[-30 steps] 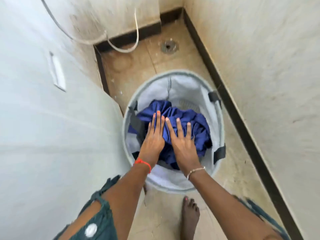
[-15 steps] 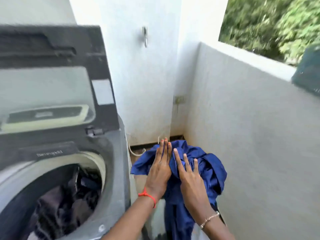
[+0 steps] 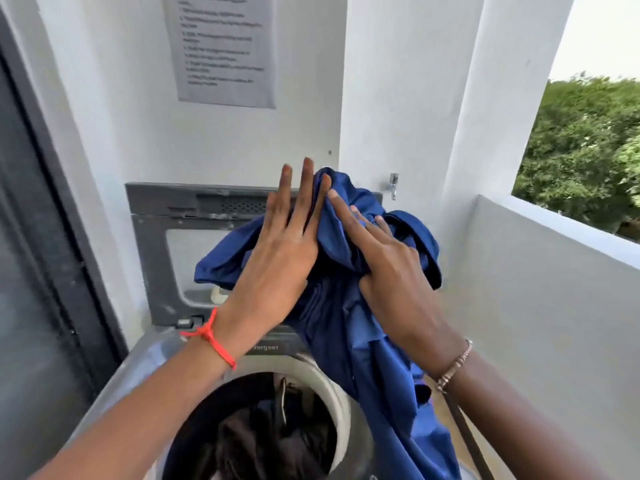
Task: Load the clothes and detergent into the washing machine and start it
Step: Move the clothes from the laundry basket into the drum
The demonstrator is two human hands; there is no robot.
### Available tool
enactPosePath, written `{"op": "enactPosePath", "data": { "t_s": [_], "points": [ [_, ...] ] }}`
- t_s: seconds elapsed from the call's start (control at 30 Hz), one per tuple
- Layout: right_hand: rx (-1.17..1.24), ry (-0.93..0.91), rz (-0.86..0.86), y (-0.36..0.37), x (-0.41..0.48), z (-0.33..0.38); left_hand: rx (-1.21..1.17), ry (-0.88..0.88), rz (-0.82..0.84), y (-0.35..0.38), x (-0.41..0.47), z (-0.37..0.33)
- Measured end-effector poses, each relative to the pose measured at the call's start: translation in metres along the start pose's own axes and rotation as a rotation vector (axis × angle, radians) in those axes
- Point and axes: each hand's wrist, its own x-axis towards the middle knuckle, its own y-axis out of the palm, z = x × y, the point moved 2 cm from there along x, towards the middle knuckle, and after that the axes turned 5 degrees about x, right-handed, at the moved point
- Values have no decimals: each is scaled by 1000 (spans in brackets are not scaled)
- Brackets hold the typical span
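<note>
A bunched dark blue garment (image 3: 363,341) hangs in the air above the right side of the washing machine's drum opening (image 3: 339,403). My left hand (image 3: 280,251) presses flat against its left side, fingers stretched upward. My right hand (image 3: 388,268) grips it from the right, thumb and fingers sunk in the folds. The top-loading grey washing machine (image 3: 138,368) stands below with its lid (image 3: 166,244) raised against the wall. Dark clothes (image 3: 263,441) lie inside the drum.
A printed notice (image 3: 225,50) is stuck on the white wall behind the machine. A dark door frame (image 3: 45,220) runs down the left. A low white balcony wall (image 3: 554,289) closes the right side, with trees (image 3: 588,150) beyond. A metal tap (image 3: 393,185) sticks out of the pillar.
Both hands lifted the blue garment out of the laundry basket on the floor, then carried it up and left until it hangs over the machine's open drum.
</note>
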Motion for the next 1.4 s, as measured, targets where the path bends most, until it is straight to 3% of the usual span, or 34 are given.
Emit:
{"op": "enactPosePath", "data": {
  "t_s": [0.1,0.23,0.47,0.53,0.63,0.77,0.83,0.93,1.03,1.13,1.23,1.37,1.4],
  "points": [
    [101,-42,126,59,7,29,123,-121,163,15,-54,46],
    [172,69,376,155,-24,22,204,-175,299,68,-137,66],
    [271,217,688,298,-86,-20,146,-224,757,140,-240,73],
    [213,258,778,320,-93,-32,122,-184,814,148,-246,71],
    [117,326,843,325,-90,-44,65,-132,863,158,-245,64],
    [265,449,867,276,-94,-61,-21,-105,854,168,-232,51],
    [214,476,1013,240,-113,-72,-75,-119,849,170,-227,47],
    [-21,359,1236,203,-147,-81,-109,-115,848,174,-220,40],
    [-58,360,1170,201,-162,-85,-149,-107,818,178,-219,35],
    [-177,201,983,217,-167,-86,-159,-93,807,181,-221,32],
    [-297,236,1027,230,-165,-84,-161,-85,780,182,-226,31],
    [-301,227,901,240,-161,-85,-179,-86,785,176,-233,31],
    [-301,237,804,243,-156,-82,-180,-91,791,173,-233,32]
  ]
}}
